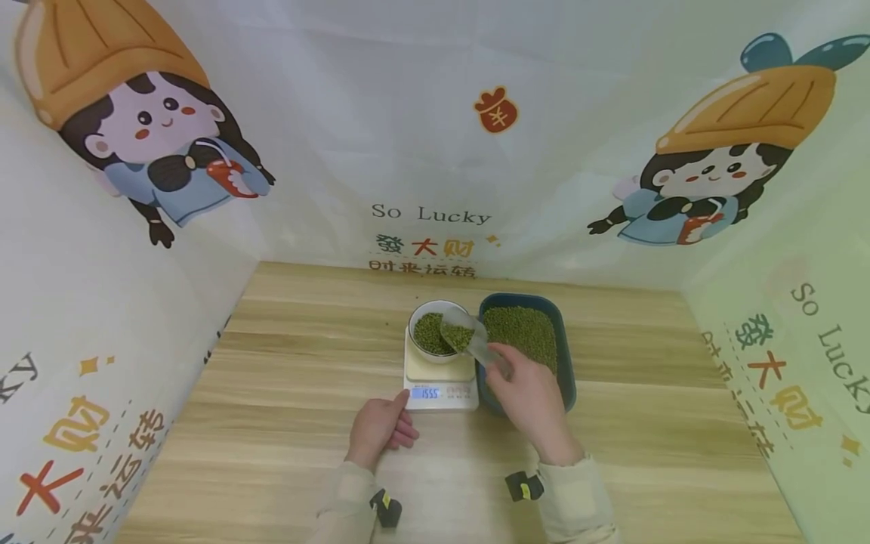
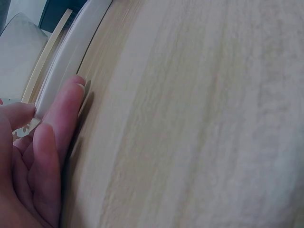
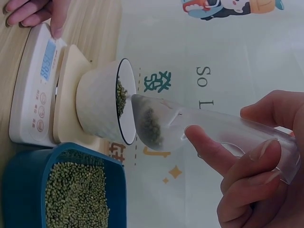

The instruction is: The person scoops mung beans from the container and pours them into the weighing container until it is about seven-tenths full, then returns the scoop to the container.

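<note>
My right hand (image 1: 533,400) grips the handle of a clear plastic scoop (image 1: 484,352). Some green mung beans lie in the scoop, whose lip is over the rim of a white bowl (image 3: 97,102) with a dark edge. More mung beans (image 1: 430,334) are inside the bowl. Under it is a white kitchen scale (image 1: 442,394), its lit display (image 1: 426,394) appearing to read 155.5 in the head view. At the scale's front left corner, my left hand (image 1: 382,431) touches it with the thumb, the other fingers loosely extended beside its front edge.
A dark blue bin (image 1: 569,385) of mung beans (image 1: 522,336) stands right of the scale, beneath my right hand. The wood-grain table (image 1: 272,393) is enclosed by printed white cloth (image 1: 578,189) at the back and both sides.
</note>
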`<state>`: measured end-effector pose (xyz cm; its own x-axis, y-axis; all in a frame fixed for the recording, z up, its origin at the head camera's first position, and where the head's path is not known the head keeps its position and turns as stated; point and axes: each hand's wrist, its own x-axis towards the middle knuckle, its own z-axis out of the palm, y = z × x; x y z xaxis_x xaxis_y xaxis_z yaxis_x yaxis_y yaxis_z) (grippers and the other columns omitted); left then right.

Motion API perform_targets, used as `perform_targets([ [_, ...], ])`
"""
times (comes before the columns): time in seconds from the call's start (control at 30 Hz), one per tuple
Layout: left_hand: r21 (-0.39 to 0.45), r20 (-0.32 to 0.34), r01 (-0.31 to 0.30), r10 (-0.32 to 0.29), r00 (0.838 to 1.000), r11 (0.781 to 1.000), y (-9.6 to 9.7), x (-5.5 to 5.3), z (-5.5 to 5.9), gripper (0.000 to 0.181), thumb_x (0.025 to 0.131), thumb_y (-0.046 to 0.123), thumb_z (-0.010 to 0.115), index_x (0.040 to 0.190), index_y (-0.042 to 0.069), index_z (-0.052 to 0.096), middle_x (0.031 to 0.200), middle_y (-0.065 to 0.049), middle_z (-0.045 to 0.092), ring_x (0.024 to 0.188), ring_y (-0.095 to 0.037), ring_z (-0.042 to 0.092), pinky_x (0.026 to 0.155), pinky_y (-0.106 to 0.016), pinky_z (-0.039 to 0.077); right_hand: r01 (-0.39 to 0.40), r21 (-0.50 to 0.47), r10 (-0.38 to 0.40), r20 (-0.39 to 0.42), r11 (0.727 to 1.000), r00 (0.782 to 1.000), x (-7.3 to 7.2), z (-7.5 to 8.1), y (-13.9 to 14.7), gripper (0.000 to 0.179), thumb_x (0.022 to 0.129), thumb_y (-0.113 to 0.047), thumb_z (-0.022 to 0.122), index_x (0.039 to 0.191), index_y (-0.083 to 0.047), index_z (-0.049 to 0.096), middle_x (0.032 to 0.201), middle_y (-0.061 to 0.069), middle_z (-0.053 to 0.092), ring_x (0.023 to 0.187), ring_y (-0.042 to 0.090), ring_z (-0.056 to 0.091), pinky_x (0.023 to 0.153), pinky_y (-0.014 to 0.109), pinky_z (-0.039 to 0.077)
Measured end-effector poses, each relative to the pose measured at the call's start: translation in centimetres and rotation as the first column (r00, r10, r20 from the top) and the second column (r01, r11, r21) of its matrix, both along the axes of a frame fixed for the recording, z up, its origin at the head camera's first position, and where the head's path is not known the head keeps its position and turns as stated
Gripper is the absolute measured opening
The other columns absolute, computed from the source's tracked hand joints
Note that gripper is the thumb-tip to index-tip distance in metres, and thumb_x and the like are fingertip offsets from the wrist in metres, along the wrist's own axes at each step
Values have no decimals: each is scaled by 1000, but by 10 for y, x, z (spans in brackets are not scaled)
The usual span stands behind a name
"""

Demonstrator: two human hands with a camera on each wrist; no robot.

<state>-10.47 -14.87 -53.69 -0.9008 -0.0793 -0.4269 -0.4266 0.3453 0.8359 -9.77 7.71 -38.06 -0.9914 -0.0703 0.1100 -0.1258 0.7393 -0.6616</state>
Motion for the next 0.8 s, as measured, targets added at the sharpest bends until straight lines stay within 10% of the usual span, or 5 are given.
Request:
perform_targets([
  [0.8,-7,2,-6,6,1000,1000,1,0,-3,61,85,60,40,76,4,62,62,-5,65,52,-18,63,47,-29,51,-20,9,20,-15,1000,1000,1,-4,0,32,86,-22,52,118,-19,57,42,-6,37,32,9,31,30,25,28],
])
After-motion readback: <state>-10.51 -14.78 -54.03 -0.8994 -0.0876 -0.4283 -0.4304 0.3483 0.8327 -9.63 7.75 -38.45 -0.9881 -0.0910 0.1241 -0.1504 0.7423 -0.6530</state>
